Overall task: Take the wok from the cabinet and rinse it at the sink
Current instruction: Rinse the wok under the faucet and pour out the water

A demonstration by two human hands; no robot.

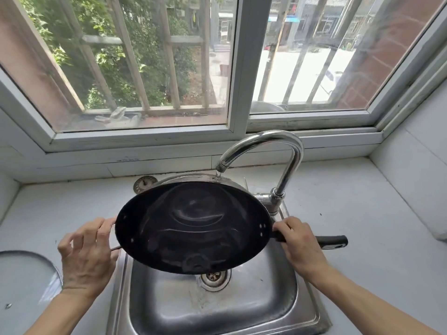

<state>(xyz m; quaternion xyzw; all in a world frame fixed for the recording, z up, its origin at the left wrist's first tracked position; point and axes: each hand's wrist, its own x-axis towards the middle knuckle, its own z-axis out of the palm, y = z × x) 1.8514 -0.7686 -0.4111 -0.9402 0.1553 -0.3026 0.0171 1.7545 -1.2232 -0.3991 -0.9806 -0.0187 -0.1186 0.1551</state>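
Note:
A black wok [193,226] hangs tilted over the steel sink [285,301], its inside facing me and its far rim up near the tap spout. My right hand [296,245] grips the long black handle [333,241] close to the rim. My left hand [87,252] holds the small wire loop handle on the wok's left side with its fingertips. The chrome tap [278,151] arches over the far rim, with a thin trickle of water at its mouth. The sink drain [214,276] shows just under the wok's near edge.
White counter [362,238] runs around the sink. A glass lid [26,274] lies at the left edge. A round metal strainer [142,184] rests behind the wok at the sink's back left. A barred window [234,68] rises directly behind the tap.

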